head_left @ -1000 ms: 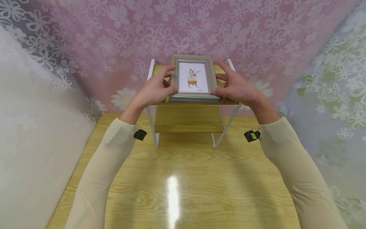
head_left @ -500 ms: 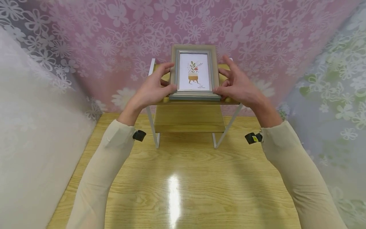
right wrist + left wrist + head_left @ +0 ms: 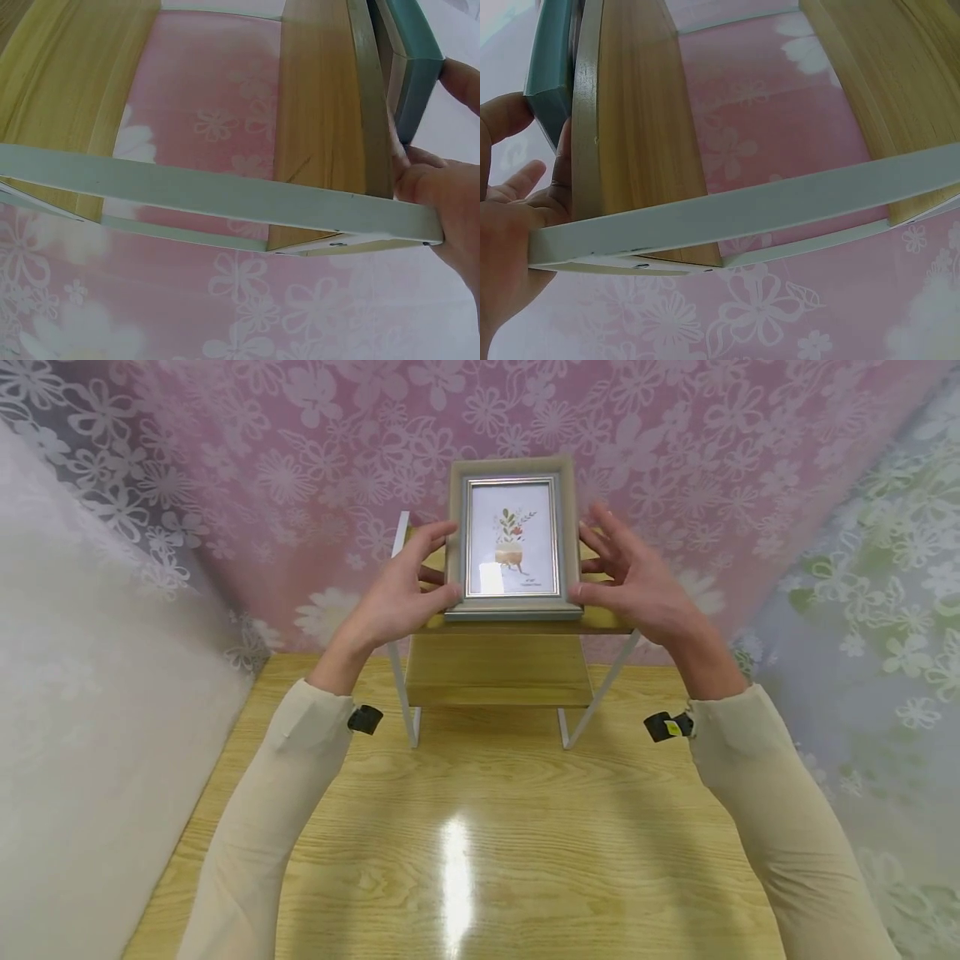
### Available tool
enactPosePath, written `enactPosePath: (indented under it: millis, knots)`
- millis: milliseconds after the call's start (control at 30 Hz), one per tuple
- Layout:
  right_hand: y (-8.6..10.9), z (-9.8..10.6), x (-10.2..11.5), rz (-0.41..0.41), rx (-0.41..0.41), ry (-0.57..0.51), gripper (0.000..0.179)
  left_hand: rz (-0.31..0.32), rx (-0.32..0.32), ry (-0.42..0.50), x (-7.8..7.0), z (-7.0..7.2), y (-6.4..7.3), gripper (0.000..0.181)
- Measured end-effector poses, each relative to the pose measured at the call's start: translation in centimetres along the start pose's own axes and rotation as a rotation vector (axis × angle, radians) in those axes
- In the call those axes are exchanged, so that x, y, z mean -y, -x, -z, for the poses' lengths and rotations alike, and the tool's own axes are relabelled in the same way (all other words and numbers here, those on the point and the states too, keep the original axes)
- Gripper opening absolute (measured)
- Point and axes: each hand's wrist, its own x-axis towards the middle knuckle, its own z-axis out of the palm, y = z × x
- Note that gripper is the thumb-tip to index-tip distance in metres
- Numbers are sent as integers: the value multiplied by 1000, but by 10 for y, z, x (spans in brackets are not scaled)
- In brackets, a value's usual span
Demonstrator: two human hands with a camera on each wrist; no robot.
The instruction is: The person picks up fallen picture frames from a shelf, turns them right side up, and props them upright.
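Observation:
A picture frame (image 3: 513, 604) with a beige and grey-blue border stands tilted back on the top board of a small two-tier shelf (image 3: 495, 668). Its print shows a plant in a brown pot, with a glare patch at lower left. My left hand (image 3: 401, 589) holds the left side, thumb on the lower corner. On the right side, my right hand (image 3: 637, 581) has its thumb at the lower corner and its other fingers along the edge, partly hidden. Both wrist views show the blue-green frame side (image 3: 549, 82) between thumb and fingers, above the board's edge.
White metal legs (image 3: 405, 693) carry the shelf's wooden boards. Behind it rises a pink flowered wall (image 3: 315, 510). A pale wall (image 3: 97, 693) stands left and a flowered one (image 3: 862, 635) right. Shiny wood-look floor (image 3: 390, 827) lies in front.
The picture frame has tipped up from lying nearly flat, its top edge rising toward the wall. Both hands stay at its sides; the right has shifted slightly outward.

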Motion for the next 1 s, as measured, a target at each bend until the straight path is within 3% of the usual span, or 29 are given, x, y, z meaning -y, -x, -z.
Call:
enactPosePath:
  millis: [400,867,1000]
  knots:
    - [8,0,-7,12,7,-22,96,-59,-19,46,4,-7,4,71]
    - [6,1,-2,27,78,8,102,-83,-26,12,1,-4,5,69]
    - [4,0,-2,67,93,-16,98,-90,-28,17,0,-3,5,68]
